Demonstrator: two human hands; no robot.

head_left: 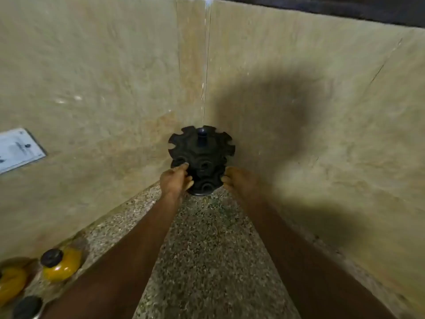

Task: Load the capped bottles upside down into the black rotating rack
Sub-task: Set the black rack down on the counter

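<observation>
The black rotating rack (202,157) stands in the far corner of the speckled stone counter, its slots holding no bottles. My left hand (175,179) grips its left side, thumb on the middle tier. My right hand (238,180) holds its right side with curled fingers. An orange bottle with a black cap (60,263) stands upright at the lower left. A second orange bottle (11,282) is partly cut off by the left edge. Below them, a third black cap (27,307) shows at the bottom left.
Beige stone walls (103,88) meet in the corner right behind the rack. A white plate (18,148) is fixed to the left wall. The speckled counter (213,249) stretches between my forearms.
</observation>
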